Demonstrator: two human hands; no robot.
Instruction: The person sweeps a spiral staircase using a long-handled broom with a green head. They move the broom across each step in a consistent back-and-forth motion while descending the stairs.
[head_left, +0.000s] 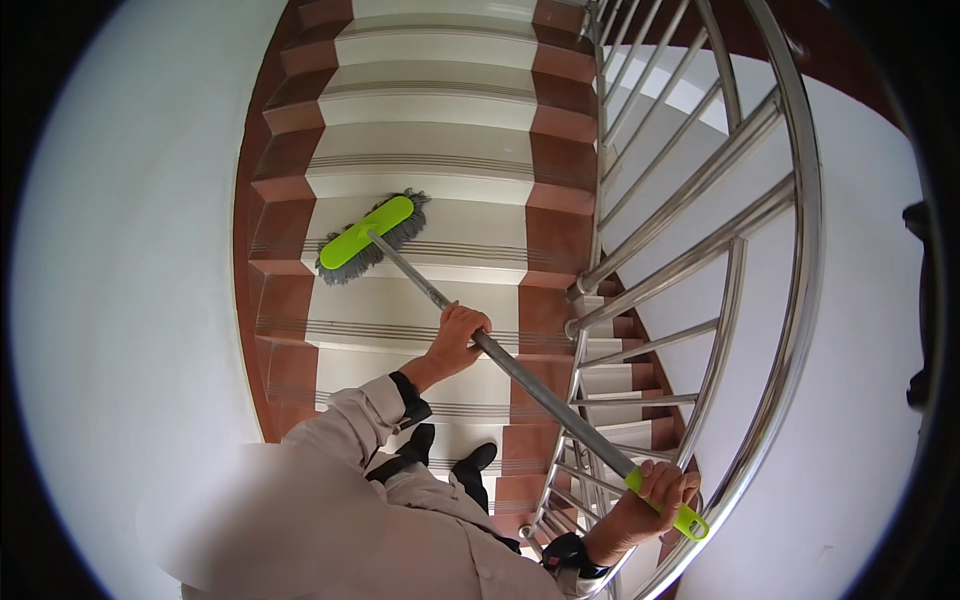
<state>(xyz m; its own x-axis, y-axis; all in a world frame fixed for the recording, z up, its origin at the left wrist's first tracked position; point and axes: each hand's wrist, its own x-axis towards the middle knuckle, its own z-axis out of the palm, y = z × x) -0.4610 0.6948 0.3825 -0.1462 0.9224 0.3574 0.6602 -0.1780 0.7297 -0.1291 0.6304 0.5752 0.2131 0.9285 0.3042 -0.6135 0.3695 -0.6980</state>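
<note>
A dust mop with a lime-green plastic head and grey fringe lies angled across a stair tread, its fringe reaching over the ribbed edge. From it a grey metal pole slants down to the right. My left hand is wrapped around the lower part of this pole. At the far end, my right hand grips the green handle grip, whose hanging loop sticks out past the fingers. That hand is close to the stainless-steel handrail; I cannot tell whether they touch.
Cream stair treads with red-brown borders rise ahead of me. A white wall stands left, with a red-brown skirting. Steel balusters line the right side, and another flight shows beyond them. My black shoes stand on a lower step.
</note>
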